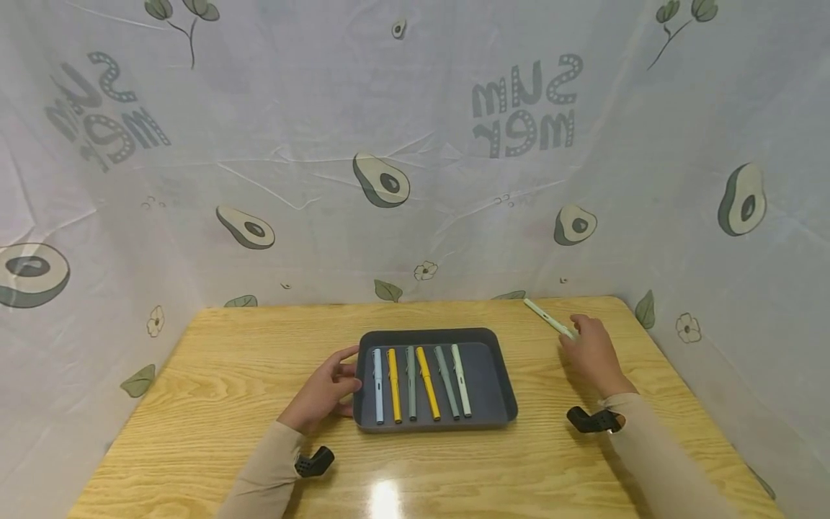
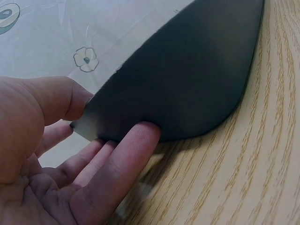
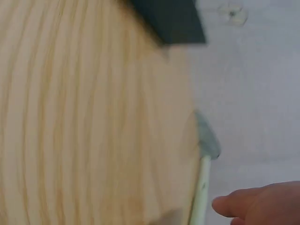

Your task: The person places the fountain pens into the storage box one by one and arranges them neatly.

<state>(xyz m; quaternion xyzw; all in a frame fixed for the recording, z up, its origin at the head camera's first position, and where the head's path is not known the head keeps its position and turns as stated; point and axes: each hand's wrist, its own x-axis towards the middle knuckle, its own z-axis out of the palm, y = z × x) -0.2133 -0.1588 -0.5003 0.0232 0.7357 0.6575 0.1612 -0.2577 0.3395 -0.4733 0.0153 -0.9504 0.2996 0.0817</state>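
A dark grey tray (image 1: 491,393) rests on the table, holding several capped pens in a row: a light blue pen (image 1: 379,389), a yellow pen (image 1: 394,389) and another yellow pen (image 1: 429,386), two grey-green ones and a pale green one. My left hand (image 1: 326,387) holds the tray's left side, thumb at the rim and fingers against the outer wall (image 2: 187,79). Right of the tray, another pale green pen (image 1: 545,316) lies slantwise near the table's back edge. My right hand (image 1: 591,353) is at its near end, thumb and finger spread around it; in the right wrist view the thumb is beside the pen (image 3: 201,192).
The wooden table (image 1: 259,375) ends at a pale printed curtain (image 1: 311,216) behind and at both sides. Each wrist wears a black camera mount, the left mount (image 1: 314,462) and the right mount (image 1: 593,419). Inside the tray, bare floor shows right of the pens.
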